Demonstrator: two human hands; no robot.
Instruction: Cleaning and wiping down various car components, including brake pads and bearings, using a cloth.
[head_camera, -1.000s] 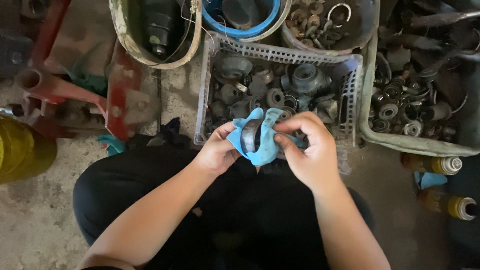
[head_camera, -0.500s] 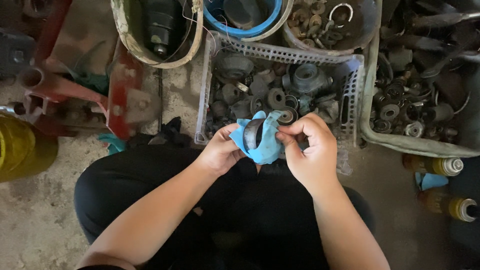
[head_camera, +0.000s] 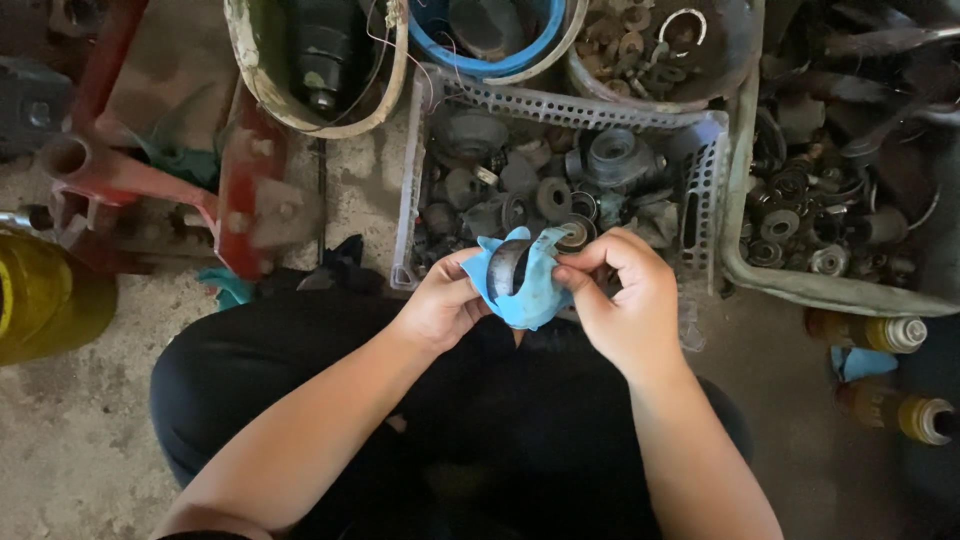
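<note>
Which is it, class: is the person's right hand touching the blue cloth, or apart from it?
Touching. The head view shows the right hand pinching the edge of the blue cloth between thumb and fingers, with no gap; the left hand grips its other side.

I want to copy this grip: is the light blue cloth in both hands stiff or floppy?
Probably floppy: the light blue cloth folds around a dark round metal part. Likely light, since the left hand and right hand pinch it with fingertips only.
</note>
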